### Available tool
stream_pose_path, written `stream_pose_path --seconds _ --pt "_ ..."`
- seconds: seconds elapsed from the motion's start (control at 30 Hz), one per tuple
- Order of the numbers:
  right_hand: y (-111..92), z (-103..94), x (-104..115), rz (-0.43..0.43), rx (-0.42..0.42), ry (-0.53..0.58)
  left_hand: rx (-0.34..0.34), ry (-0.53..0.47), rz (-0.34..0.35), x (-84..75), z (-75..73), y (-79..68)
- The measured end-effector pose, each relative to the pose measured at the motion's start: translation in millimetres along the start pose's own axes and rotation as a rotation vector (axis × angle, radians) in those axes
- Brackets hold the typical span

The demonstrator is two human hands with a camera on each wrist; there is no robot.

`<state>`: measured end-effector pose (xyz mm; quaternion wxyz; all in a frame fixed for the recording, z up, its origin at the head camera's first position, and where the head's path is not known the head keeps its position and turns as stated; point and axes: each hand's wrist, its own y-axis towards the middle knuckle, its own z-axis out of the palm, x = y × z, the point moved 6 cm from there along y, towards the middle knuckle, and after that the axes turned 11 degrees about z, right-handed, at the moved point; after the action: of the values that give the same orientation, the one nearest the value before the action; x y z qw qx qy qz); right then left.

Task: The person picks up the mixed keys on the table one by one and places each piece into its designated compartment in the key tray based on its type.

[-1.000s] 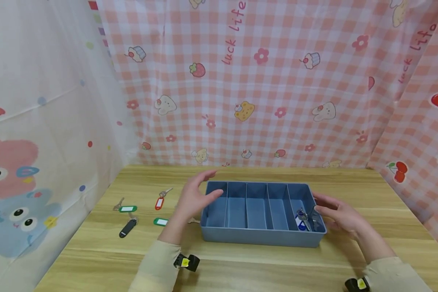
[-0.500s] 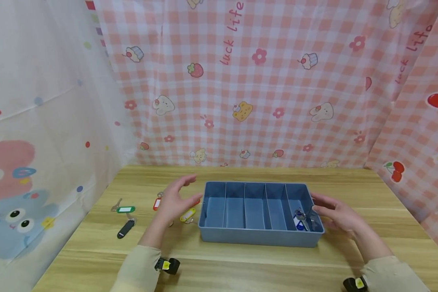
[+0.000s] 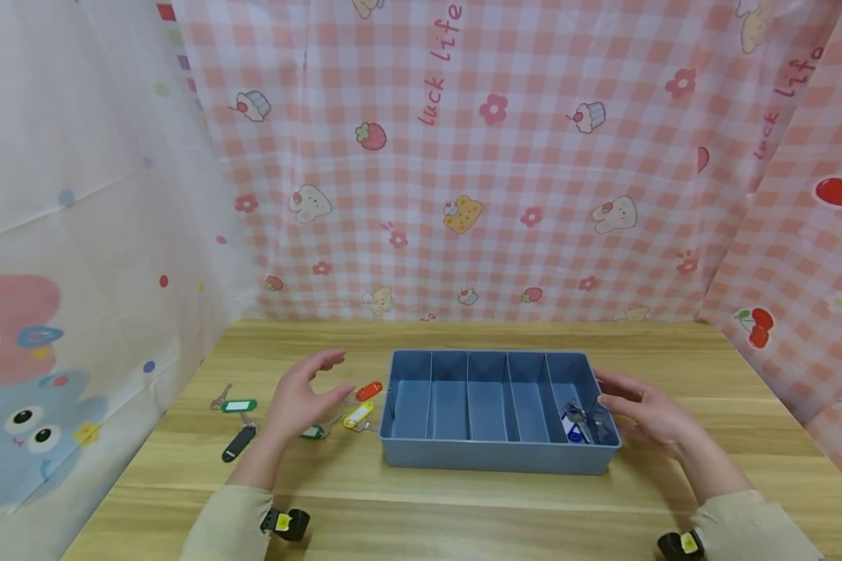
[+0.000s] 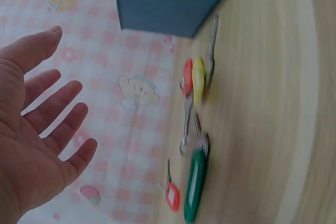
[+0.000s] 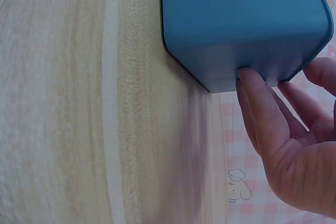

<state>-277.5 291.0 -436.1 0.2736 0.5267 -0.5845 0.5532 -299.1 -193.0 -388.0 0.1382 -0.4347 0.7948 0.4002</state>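
Observation:
My left hand (image 3: 309,397) is raised over the left of the table, fingers spread and holding nothing. Close by it lie keys with tags: a yellow key tag (image 3: 359,415), a red key tag (image 3: 369,391) and a partly covered green key tag (image 3: 313,431). Another red key tag (image 4: 172,196) shows in the left wrist view; my hand hides it from the head view. My right hand (image 3: 642,409) touches the right end of a blue-grey divided box (image 3: 498,456), fingertips on its outer wall and thumb at the rim. Keys with a blue tag (image 3: 573,427) lie in its rightmost compartment.
Farther left on the wooden table (image 3: 463,514) lie a key with a green tag (image 3: 239,406) and one with a black tag (image 3: 239,443). A pink checked cloth (image 3: 505,171) hangs behind the table, and a white cloth (image 3: 112,234) hangs at the left.
My left hand has moved left, away from the box's left end, uncovering the yellow tag and a red tag. My right hand stays at the box's right end.

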Motion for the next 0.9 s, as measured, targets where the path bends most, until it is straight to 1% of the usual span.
stream_pose_path --seconds 0.23,0.47,0.57,0.8,0.9 --pt "0 -1.2 0 -0.001 -0.003 0.017 0.005 0.011 0.029 10.8 -14.4 -10.7" --pt "-2 -0.8 0 0.000 -0.008 0.010 0.029 0.054 0.087 15.5 -20.3 -18.2" --pt "-1 -0.7 0 0.002 -0.004 0.015 0.067 0.054 0.096 16.8 -20.5 -20.5" --pt "1 -0.5 -1 0.015 0.005 0.024 0.188 0.032 0.084 25.8 -17.8 -25.6" --pt "1 -0.8 -2 0.021 0.010 0.036 0.224 0.044 0.106 29.2 -16.6 -27.8"
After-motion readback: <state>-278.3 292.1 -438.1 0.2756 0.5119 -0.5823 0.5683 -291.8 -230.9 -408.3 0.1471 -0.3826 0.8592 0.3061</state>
